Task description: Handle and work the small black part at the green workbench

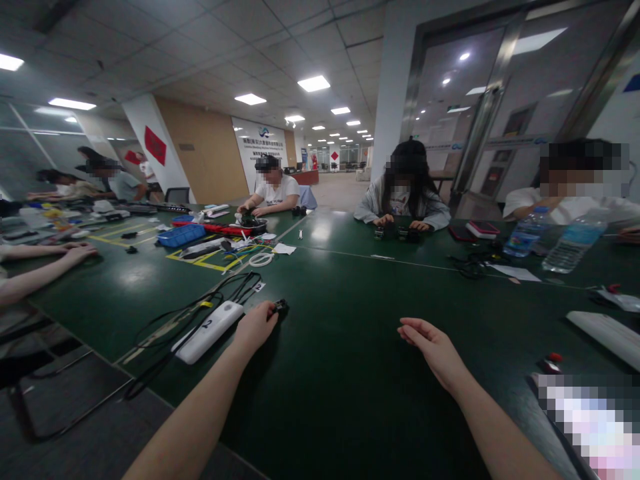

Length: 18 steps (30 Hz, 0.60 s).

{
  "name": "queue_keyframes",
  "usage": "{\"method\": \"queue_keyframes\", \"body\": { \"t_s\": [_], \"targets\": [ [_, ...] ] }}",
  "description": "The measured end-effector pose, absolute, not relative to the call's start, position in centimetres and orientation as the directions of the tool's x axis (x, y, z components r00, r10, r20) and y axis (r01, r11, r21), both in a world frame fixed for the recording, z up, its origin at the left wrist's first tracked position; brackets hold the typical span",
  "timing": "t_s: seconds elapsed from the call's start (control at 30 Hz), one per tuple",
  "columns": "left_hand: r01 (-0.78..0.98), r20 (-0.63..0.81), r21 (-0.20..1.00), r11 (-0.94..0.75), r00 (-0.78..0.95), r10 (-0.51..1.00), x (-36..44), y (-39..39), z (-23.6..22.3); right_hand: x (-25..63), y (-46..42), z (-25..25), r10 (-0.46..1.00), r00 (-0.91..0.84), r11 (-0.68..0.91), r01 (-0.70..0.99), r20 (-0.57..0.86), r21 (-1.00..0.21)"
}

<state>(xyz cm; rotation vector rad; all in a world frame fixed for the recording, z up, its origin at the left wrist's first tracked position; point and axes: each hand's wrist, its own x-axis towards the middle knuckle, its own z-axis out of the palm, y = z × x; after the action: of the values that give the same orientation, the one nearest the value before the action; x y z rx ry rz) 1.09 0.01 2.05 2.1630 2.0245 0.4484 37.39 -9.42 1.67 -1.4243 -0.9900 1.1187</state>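
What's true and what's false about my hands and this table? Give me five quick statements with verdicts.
1. The left hand touches a small black part. True.
2. The right hand holds a bottle. False: no object shows in the right hand.
3. A white block marked 2 lies beside the left forearm. True.
4. The tabletop is white. False: the tabletop is dark green.
5. The blue basket is farther off than the left hand. True.

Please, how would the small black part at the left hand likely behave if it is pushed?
The black part is probably light, since it looks small beside the left hand. It may slide, because the table looks smooth and glossy. Its uneven outline suggests it would hardly roll.
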Motion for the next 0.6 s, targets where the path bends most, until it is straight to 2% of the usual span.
{"method": "queue_keyframes", "body": {
  "t_s": [0.6],
  "targets": [
    [0.952,0.165,0.297,-0.076,0.027,0.986,1.14,0.06,1.65,37.11,-9.68,2.15,0.961,0.244,-0.135,0.005,-0.130,-0.991]
  ]
}}
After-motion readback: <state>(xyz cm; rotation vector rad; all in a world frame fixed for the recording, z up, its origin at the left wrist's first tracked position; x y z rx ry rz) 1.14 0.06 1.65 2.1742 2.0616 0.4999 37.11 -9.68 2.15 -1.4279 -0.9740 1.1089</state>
